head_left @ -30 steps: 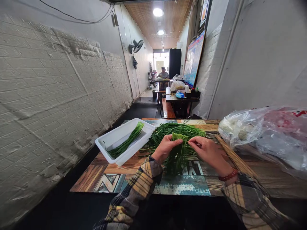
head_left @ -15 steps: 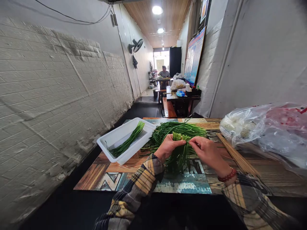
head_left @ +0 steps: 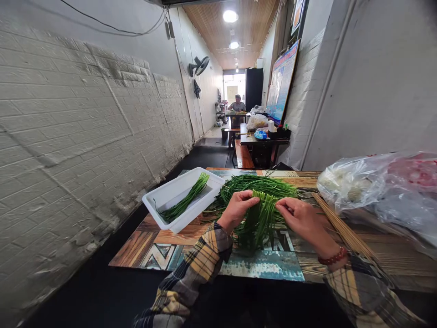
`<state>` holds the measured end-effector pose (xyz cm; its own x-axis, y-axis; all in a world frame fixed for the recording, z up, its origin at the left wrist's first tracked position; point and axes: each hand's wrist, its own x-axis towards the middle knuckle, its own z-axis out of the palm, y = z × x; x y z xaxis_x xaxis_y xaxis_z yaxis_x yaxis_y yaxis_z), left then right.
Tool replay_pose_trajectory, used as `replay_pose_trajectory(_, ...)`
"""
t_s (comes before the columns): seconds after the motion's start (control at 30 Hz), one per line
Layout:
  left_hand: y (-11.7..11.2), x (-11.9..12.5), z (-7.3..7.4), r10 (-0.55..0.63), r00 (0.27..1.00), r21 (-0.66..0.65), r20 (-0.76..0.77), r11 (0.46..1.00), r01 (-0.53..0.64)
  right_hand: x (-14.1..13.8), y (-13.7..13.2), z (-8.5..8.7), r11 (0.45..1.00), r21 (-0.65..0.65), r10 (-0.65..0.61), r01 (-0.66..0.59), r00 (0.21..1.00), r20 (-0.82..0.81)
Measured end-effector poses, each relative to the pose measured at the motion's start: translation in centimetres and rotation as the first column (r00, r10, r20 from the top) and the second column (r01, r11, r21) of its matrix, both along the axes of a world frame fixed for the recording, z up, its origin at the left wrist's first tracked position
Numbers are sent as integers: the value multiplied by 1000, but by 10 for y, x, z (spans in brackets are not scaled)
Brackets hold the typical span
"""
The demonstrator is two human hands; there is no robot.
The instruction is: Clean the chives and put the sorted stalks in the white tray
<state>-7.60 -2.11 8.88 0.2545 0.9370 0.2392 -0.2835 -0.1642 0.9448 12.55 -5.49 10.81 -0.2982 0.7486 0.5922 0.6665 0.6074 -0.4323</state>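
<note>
A row of garlic chives (head_left: 263,218) hangs between my two hands, pale cut ends up and green leaves drooping to the table. My left hand (head_left: 238,210) is closed on the left end of the row, thumb across the stems. At the right end, my right hand (head_left: 300,218) pinches the stems with thumb and forefinger. Whether a stick runs through the row is hidden. Behind my hands lies a large heap of loose chives (head_left: 235,184). A small bunch of chives (head_left: 186,198) rests in the white plastic tray (head_left: 157,200) to the left.
Thin bamboo skewers (head_left: 344,228) lie in a bundle on the wood-patterned table (head_left: 136,248), right of my right hand. Beyond them sits a clear plastic bag (head_left: 372,187). Farther back are another table (head_left: 247,140), a bench (head_left: 243,157) and a seated person (head_left: 238,105).
My right hand has moved a little right, away from my left, and the row of chives looks wider between them. The whole view has shifted slightly.
</note>
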Motion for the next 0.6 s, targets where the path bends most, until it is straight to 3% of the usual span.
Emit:
replay_pose_trajectory(0.13, 1, 4, -3, -66, 997, -16, -27, 998, 65, 0, -1, -3, 1000, -8, -15, 15, 1000, 0)
replay_pose_trajectory(0.3, -1, 4, -2, -64, 997, -34, -29, 997, 63, 3, -1, -3, 999, -47, 1, -1, 1000, -7)
replay_pose_trajectory(0.5, -1, 1, -7, 84, 995, -28, 53, 996, -83, 7, -1, 0, 997, -80, 2, -3, 1000, -20)
replay_pose_trajectory(0.6, 0, 0, -9, 89, 995, 32, 37, 995, -90, 7, -3, 0, 996, -91, -13, 12, 1000, -10)
